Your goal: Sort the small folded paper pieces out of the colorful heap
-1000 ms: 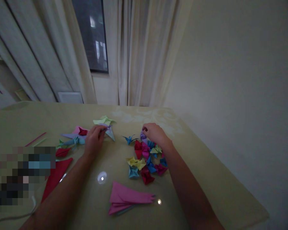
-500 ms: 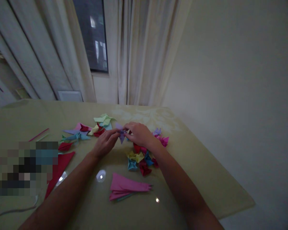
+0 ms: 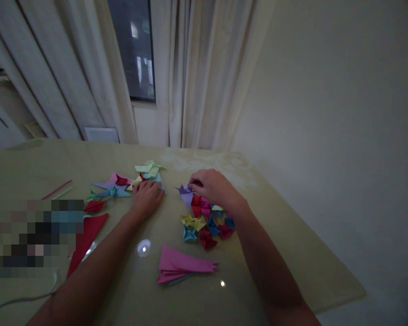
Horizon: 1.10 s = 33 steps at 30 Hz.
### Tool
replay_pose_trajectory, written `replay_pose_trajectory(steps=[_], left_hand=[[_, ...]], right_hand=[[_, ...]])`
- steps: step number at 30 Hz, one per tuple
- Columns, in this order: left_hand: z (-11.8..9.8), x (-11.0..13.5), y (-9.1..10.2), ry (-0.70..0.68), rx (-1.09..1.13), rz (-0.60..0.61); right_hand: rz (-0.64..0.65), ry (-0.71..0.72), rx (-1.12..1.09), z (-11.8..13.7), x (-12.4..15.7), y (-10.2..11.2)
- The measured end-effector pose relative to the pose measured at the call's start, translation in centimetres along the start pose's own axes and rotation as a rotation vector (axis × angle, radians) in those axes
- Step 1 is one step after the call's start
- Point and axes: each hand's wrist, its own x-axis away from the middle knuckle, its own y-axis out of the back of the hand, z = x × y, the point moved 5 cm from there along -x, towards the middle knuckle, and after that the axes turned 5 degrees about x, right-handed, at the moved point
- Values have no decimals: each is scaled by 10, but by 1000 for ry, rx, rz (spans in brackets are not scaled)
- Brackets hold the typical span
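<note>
My right hand [image 3: 212, 184] is closed in a pinch at the upper edge of a purple folded paper crane [image 3: 186, 195], beside a cluster of coloured folded pieces. Red folded paper [image 3: 196, 204], yellow folded paper [image 3: 188, 220] and dark red folded paper [image 3: 207, 238] belong to that cluster. Further left, my left hand [image 3: 147, 197] rests with fingers stretched over part of a second group of folded papers, and its fingertips hide some of them. Pale green folded paper [image 3: 150, 169] and a light blue paper crane [image 3: 112, 192] show around it.
A pink stack of folded paper [image 3: 183, 263] lies near the front of the table [image 3: 272, 253]. Red paper [image 3: 88, 237] and thin sticks [image 3: 57, 189] are at left, by a blurred-out patch. Curtains [image 3: 214, 77] and a wall [image 3: 333, 113] stand behind.
My hands have moved apart. The right one carried the purple crane rightward to the cluster; the left one let go of it and moved left onto the other papers.
</note>
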Motion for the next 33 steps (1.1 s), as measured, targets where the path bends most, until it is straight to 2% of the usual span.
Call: replay_pose_trajectory(steps=[4, 8, 13, 17, 22, 26, 30, 33], left_hand=[[-2, -1, 0, -5, -10, 56], [-4, -1, 1, -1, -13, 116], [-3, 0, 2, -15, 56, 76], [0, -4, 2, -41, 65, 97], [2, -15, 3, -170, 45, 266], [2, -18, 10, -201, 49, 317], [-4, -19, 28, -209, 36, 338], [-14, -25, 56, -203, 30, 278]], right_hand=[[-19, -152, 67, -20, -12, -16], [40, -280, 140, -37, -22, -43], [157, -297, 168, -41, -21, -63], [117, -274, 149, -38, -19, -53], [36, -254, 107, -33, -17, -35], [-3, -227, 67, -25, -13, -23], [-78, -187, 30, -10, -7, -5], [-168, -141, 0, 7, 2, 13]])
